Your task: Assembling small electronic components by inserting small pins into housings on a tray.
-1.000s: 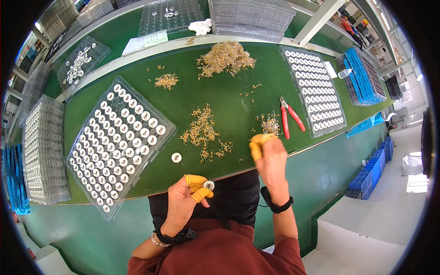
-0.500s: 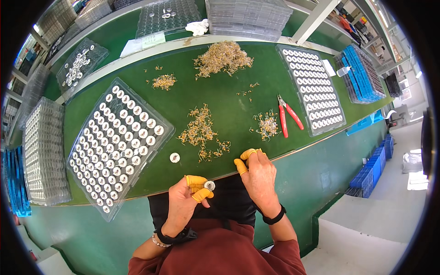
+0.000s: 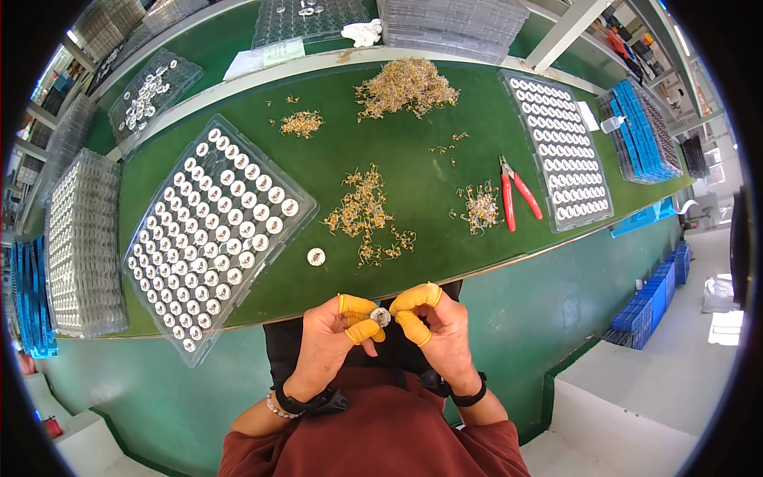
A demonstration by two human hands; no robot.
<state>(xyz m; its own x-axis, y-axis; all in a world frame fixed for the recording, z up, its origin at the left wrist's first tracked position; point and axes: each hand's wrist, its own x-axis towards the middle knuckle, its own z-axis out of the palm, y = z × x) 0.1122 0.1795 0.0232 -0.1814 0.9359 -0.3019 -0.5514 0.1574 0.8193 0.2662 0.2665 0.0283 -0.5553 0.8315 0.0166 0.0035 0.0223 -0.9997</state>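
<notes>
Yellow finger cots cover fingertips on both my hands. My left hand (image 3: 332,332) pinches a small round white-and-silver part (image 3: 381,317) just off the table's front edge. Close against that part's right side is my right hand (image 3: 442,327), its thumb and forefinger pressed together; whatever lies between them is too small to make out. A similar loose round part (image 3: 316,257) rests on the green table (image 3: 270,294) beyond my left hand. Past my hands lies a scattered pile of small yellow-and-metal wire pieces (image 3: 362,205), with a smaller heap of wire pieces (image 3: 480,208) to its right.
Red-handled cutters (image 3: 518,195) lie by a clear tray of round parts (image 3: 566,155) on the right. A larger tilted tray (image 3: 208,238) of them occupies the left, beside stacked trays (image 3: 83,246). Farther back sits a big wire-piece heap (image 3: 407,87).
My right hand has moved left from the table edge to meet the round part in my left hand. The view has shifted, so the table contents appear slightly higher and farther right.
</notes>
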